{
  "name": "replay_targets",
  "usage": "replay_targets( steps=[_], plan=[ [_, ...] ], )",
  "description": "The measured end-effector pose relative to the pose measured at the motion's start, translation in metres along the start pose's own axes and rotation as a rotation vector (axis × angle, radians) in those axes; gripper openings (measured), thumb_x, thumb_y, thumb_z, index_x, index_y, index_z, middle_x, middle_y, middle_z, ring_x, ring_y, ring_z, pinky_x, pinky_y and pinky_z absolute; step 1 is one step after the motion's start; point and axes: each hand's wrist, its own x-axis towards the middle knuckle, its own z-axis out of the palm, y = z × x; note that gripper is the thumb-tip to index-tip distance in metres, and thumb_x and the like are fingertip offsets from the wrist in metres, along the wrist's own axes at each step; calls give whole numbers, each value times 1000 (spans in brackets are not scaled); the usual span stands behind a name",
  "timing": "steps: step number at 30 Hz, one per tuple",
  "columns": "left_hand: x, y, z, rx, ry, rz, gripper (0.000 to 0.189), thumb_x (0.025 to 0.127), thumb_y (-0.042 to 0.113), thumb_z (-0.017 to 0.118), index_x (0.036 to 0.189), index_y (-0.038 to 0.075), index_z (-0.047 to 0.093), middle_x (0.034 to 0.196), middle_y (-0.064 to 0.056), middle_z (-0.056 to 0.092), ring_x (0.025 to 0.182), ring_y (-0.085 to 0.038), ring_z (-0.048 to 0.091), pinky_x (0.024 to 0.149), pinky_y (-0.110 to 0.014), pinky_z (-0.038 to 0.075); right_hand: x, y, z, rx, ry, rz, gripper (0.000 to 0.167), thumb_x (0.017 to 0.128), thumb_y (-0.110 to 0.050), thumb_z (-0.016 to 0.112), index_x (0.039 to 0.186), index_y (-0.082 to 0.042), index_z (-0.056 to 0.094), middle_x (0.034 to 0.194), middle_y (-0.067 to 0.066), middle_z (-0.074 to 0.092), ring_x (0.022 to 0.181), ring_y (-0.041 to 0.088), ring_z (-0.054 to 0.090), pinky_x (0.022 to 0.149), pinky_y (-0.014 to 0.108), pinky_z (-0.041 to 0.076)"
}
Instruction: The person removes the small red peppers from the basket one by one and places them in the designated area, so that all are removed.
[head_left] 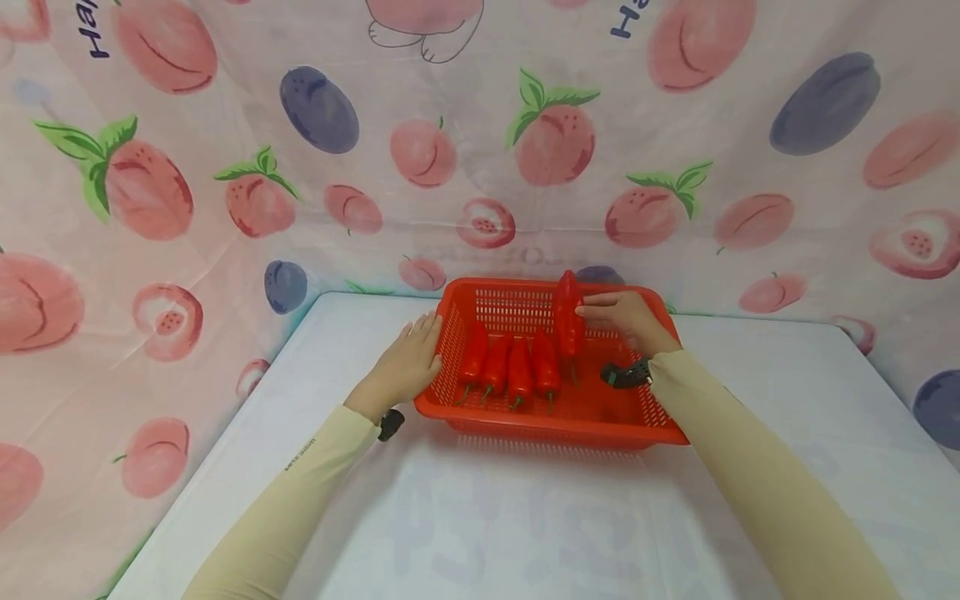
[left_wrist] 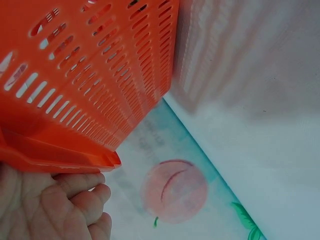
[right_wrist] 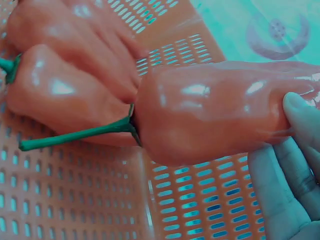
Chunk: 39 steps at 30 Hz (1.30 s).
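Observation:
A red pepper with a green stem is held between the thumb and fingers of my right hand, raised over the right half of a red plastic basket. In the right wrist view the held pepper points its stem away from the hand, and the thumb presses near its narrow end. Several more red peppers lie side by side in the basket's left half, stems toward me. My left hand rests at the basket's left rim with fingers extended; the left wrist view shows its fingers against the rim.
The slotted basket stands on a white-covered table near its back edge. Behind and at the sides hangs a pink cloth printed with fruit. Black wrist cameras sit under both wrists.

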Motion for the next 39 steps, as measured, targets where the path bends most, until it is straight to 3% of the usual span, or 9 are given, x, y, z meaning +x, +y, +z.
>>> replay_targets(
  steps=[3, 5, 7, 11, 17, 21, 25, 32, 39],
  plan=[
    [0, 0, 1, 0, 1, 1, 62, 97, 22, 37, 148, -4, 16, 156, -20, 16, 145, -33, 16, 120, -46, 13, -2, -3, -3, 88, 9, -16, 60, 87, -24, 66, 136, 3, 46, 107, 0, 71, 80, -3, 67, 103, 42, 43],
    [-1, 1, 1, -1, 1, 1, 62, 97, 22, 37, 148, -5, 16, 156, -20, 16, 145, -34, 17, 120, -46, 13, -3, -4, -6, 112, 27, -15, 61, 86, -23, 67, 136, 4, 46, 99, -10, 70, 75, -6, 66, 104, 41, 42],
    [0, 1, 2, -4, 0, 1, 62, 97, 22, 37, 148, -4, 16, 156, -20, 16, 145, -33, 16, 120, -46, 12, -5, -7, -9, 127, 47, -5, 61, 86, -24, 67, 136, 4, 46, 101, -8, 68, 75, -6, 65, 106, 43, 40],
    [-1, 1, 3, -7, -1, 2, 62, 97, 22, 37, 148, -5, 15, 156, -20, 16, 146, -33, 16, 120, -46, 12, -11, -16, -18, 105, 88, -6, 62, 86, -29, 67, 136, 1, 47, 130, 8, 56, 77, -5, 64, 107, 42, 40],
    [-1, 1, 5, -5, -6, -1, 62, 96, 22, 37, 148, -5, 15, 156, -21, 15, 145, -34, 15, 120, -46, 13, -24, -29, -36, 28, 109, -31, 65, 85, -37, 67, 137, -3, 48, 102, -13, 66, 87, 1, 65, 109, 42, 38],
    [-1, 0, 6, 1, -4, 2, 62, 96, 22, 38, 148, -5, 15, 155, -22, 15, 145, -35, 15, 120, -47, 13, -31, -37, -46, -83, 112, -32, 67, 83, -44, 66, 138, -10, 49, 122, 0, 64, 113, 19, 55, 107, 43, 40],
    [-1, -1, 7, 6, -6, 0, 62, 96, 22, 38, 148, -5, 15, 155, -22, 16, 145, -35, 16, 120, -47, 13, -37, -45, -57, -157, 101, -52, 71, 82, -50, 64, 139, -13, 47, 138, 14, 52, 125, 29, 46, 110, 49, 36],
    [-1, -1, 8, 17, -5, 4, 62, 96, 21, 38, 148, -6, 16, 155, -24, 17, 145, -36, 16, 119, -48, 15, -51, -60, -75, -237, 92, -92, 74, 82, -53, 62, 142, -14, 44, 141, 14, 47, 128, 30, 44, 108, 50, 38],
    [-2, 1, 7, 21, -7, 9, 63, 96, 22, 38, 147, -7, 16, 155, -23, 17, 144, -36, 17, 119, -48, 14, -65, -74, -91, -280, 52, -72, 75, 84, -53, 59, 145, -14, 38, 146, 12, 40, 132, 32, 38, 107, 52, 37]
  ],
)
